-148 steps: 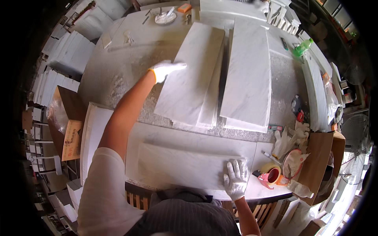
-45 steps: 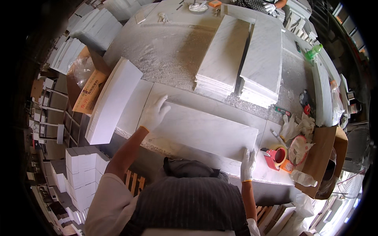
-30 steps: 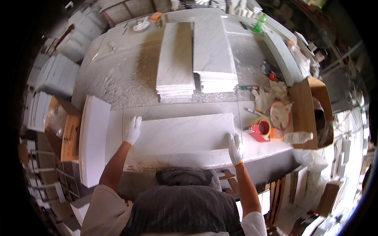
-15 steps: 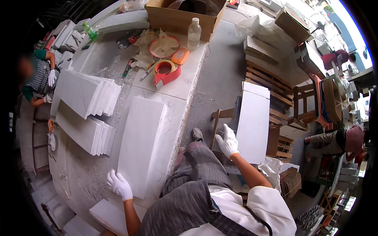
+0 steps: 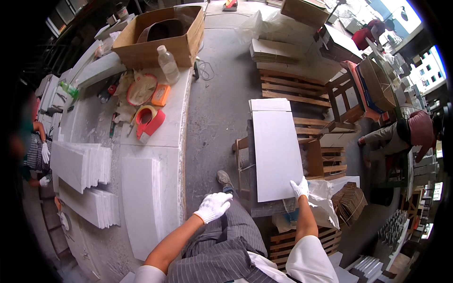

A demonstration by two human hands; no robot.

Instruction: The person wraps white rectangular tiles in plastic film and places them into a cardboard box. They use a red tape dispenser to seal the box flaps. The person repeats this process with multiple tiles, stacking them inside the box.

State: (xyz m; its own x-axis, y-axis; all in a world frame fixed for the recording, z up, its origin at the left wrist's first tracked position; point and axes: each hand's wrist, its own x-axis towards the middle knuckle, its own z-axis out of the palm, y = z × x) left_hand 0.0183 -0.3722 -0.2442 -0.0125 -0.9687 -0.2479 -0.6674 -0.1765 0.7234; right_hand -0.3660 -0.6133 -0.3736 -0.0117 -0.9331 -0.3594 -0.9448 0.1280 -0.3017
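My left hand, in a white knitted glove, hovers over my thigh between the two work surfaces. Its fingers are curled together and nothing shows in them. My right hand, gloved too, is at the near right corner of a long white board on a low stand. Its fingers and thumb are apart along the board's edge; whether they press on it is hard to see. To my left, a stack of white stone-like slabs lies on the pale table.
Further stacks of slabs stand farther left. A red tape dispenser, a clear bottle and a cardboard box sit at the table's far end. Wooden pallets lie beyond the stand. Other people work left and right.
My view has turned to the right. My left hand has left the table side and come over my lap, its fingers now curled. My right hand has moved to the board's near right corner.
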